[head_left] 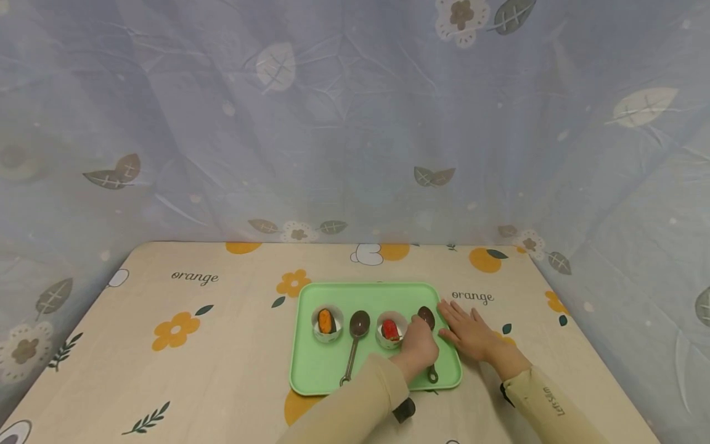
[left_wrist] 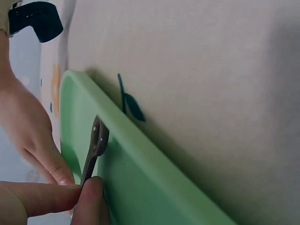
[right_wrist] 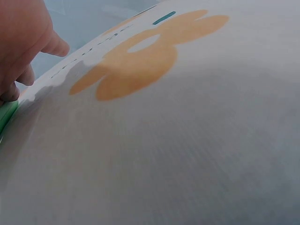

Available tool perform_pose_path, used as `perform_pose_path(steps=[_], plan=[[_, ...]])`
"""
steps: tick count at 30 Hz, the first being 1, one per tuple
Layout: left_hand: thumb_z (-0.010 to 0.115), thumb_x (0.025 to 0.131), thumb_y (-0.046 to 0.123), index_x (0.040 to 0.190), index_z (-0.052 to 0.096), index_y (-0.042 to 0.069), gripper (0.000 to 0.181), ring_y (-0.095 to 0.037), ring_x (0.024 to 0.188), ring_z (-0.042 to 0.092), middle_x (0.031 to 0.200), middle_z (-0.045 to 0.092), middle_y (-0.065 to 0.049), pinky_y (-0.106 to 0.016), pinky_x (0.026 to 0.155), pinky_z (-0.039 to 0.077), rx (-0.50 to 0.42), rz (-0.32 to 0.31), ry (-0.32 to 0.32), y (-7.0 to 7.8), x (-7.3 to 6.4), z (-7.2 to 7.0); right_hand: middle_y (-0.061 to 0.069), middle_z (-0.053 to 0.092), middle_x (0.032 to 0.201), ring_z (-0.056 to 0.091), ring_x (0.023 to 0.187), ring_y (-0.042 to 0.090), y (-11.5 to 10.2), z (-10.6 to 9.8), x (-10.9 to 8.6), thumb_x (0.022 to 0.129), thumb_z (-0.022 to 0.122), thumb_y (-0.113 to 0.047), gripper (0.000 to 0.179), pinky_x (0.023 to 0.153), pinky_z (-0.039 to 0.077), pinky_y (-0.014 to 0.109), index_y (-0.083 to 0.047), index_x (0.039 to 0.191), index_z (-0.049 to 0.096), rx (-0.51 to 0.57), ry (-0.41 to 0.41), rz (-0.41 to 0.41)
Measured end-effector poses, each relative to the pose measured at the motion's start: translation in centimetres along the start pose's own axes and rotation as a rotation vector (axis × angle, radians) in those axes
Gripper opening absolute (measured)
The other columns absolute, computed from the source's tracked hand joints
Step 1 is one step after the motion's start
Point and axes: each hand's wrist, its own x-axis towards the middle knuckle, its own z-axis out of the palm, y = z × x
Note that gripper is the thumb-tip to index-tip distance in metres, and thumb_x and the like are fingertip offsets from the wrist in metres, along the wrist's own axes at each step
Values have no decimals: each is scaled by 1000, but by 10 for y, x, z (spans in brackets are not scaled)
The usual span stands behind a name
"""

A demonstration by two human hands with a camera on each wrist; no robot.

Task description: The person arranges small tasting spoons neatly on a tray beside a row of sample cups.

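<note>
A dark brown spoon (head_left: 426,316) lies near the right side of the green tray (head_left: 366,293), its bowl toward the back. My left hand (head_left: 420,348) reaches across and pinches its handle (left_wrist: 96,145) between thumb and fingertip, seen close in the left wrist view. My right hand (head_left: 471,333) rests with spread fingers at the tray's right rim, partly on the cloth. Just left of my left hand stands a small white cup (head_left: 380,336) with a red-topped sushi piece (head_left: 390,330) in it.
Further left on the tray are a second brown spoon (head_left: 359,324) and another white cup (head_left: 339,317) holding an orange-topped sushi piece (head_left: 325,322). A patterned cream cloth (head_left: 233,357) covers the table. Behind hangs a grey-blue curtain (head_left: 344,142) with leaf prints.
</note>
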Motion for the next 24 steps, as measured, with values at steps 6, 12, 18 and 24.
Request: perform_pose_path(steps=[6,12,18,24], plan=[[63,79,-1,137,27,-17,70,-24,88,64,123,54,-32,-28,73,54,-50,-17,1,-1,-4,0,19,26,152,23,139,40,-2,-2,0,99,42,-34,59,108,15,66,-2,146,26,-10,-15,1],[66,81,16,138,23,-17,78,-35,113,55,132,43,-35,-39,92,49,-94,-24,-40,2,-8,-2,19,26,152,23,140,40,-1,-2,-1,99,42,-33,60,108,14,66,-1,146,26,-1,-23,7],[64,81,23,139,21,-15,81,-38,111,52,134,38,-35,-43,91,48,-104,-16,-145,9,-10,-8,19,26,152,22,140,41,1,-4,-1,99,41,-33,59,108,14,67,-1,146,26,-3,-31,10],[60,84,30,136,36,-11,71,-32,121,49,138,42,-27,-39,97,45,-47,63,-261,8,-13,-28,18,24,153,19,140,42,5,0,2,99,41,-37,61,108,13,67,-3,147,25,9,-24,29]])
